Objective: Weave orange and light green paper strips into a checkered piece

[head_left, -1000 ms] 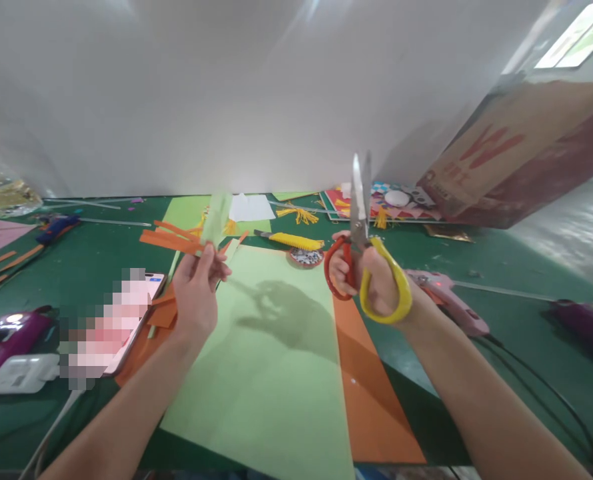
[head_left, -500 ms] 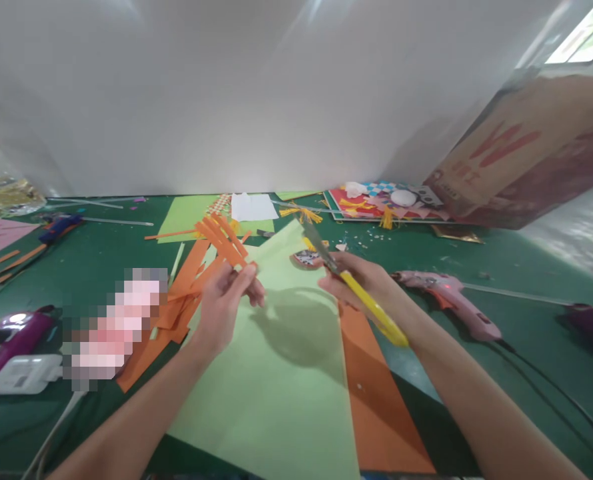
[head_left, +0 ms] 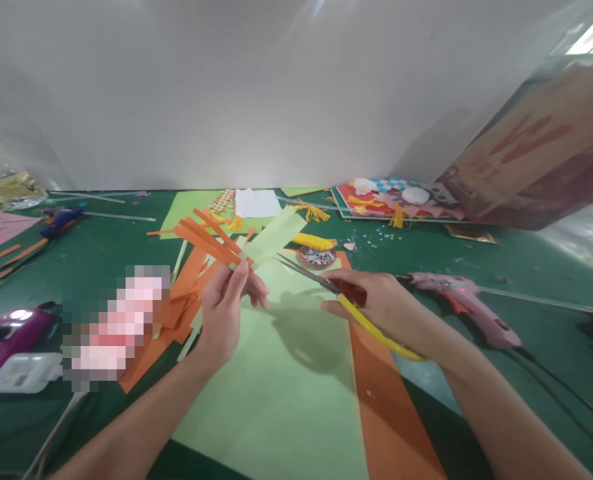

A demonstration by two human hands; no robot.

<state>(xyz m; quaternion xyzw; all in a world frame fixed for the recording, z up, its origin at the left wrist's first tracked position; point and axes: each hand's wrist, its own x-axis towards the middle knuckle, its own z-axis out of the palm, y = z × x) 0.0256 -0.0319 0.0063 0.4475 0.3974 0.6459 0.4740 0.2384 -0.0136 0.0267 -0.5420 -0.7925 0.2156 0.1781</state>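
My left hand [head_left: 226, 300] pinches a bunch of orange paper strips [head_left: 206, 243] between thumb and fingers. A light green paper piece [head_left: 279, 232] extends from the same fingertips up to the right. In my right hand [head_left: 371, 293] are scissors [head_left: 309, 272] with yellow and red handles. Their blades point left and stand slightly apart, just below the green piece, with no paper visible between them. Beneath both hands lies a large light green sheet [head_left: 276, 400], overlapping an orange sheet [head_left: 391, 413] on its right.
Orange paper scraps [head_left: 176, 307] lie left of the green sheet. A yellow fringed strip [head_left: 315, 241] and a round tin [head_left: 317, 257] sit beyond it. To the right rests a pink glue gun [head_left: 466, 303] with its cord. A paper bag [head_left: 536, 147] stands behind.
The scissors have swung lower, with their tips now pointing left. The orange strips have tilted left, and the green piece now shows across my left fingertips. The yellow fringed strip is more exposed.
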